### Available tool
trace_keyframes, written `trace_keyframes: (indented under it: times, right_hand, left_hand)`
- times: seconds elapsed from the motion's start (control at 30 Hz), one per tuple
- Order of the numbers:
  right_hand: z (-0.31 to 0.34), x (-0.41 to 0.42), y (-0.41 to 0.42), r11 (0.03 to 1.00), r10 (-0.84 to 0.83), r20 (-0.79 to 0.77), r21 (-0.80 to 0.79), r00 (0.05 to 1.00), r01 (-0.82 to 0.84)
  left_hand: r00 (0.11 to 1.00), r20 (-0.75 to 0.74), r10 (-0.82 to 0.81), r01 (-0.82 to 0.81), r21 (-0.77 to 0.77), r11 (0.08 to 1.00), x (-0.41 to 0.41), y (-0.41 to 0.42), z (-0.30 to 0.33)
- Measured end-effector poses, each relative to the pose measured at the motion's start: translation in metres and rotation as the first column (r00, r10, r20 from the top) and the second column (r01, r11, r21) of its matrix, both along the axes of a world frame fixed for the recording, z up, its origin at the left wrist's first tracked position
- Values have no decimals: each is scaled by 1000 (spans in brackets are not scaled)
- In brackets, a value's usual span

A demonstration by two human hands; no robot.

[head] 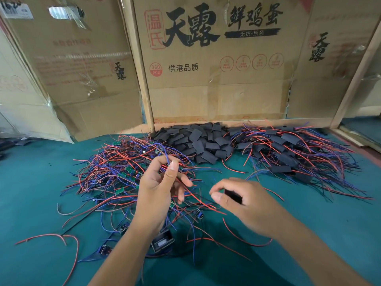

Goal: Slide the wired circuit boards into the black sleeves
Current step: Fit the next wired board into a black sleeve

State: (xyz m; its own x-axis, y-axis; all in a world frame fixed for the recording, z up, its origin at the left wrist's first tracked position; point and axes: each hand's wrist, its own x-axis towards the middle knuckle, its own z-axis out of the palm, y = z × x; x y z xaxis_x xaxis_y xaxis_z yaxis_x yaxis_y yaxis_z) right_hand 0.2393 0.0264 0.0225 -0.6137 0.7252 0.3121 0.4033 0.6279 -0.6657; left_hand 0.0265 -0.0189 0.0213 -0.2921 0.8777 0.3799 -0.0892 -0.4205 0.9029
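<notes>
A tangled heap of wired circuit boards point(125, 172), small green boards with red and blue leads, lies on the left of the green table. My left hand point(158, 190) is raised over its right edge and pinches blue and red wires between thumb and fingers. My right hand point(241, 201), to the right and lower, holds a black sleeve point(233, 196) between thumb and curled fingers. A pile of loose black sleeves point(198, 141) sits at the back centre. At the back right lies a heap of sleeved boards point(288, 153) with wires sticking out.
Cardboard boxes point(216, 58) and wooden battens point(142, 79) wall off the back of the green table point(309, 234). Loose wired boards and a small dark component point(162, 240) lie near my left forearm. A wooden frame edge point(358, 139) borders the right side.
</notes>
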Motion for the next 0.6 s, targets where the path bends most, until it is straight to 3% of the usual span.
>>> trace_keyframes:
  times: [0.27, 0.5, 0.6]
  right_hand:
    - [-5, -1, 0, 992, 119, 115, 29, 986, -123]
    - [-7, 0, 2, 978, 148, 70, -156, 986, -136]
    - [-10, -3, 0, 936, 187, 6, -305, 982, -177]
  left_hand:
    - [994, 4, -107, 107, -42, 993, 10, -1, -3]
    - [988, 77, -134, 139, -66, 988, 9, -3, -1]
    - [977, 129, -171, 180, -63, 982, 10, -4, 0]
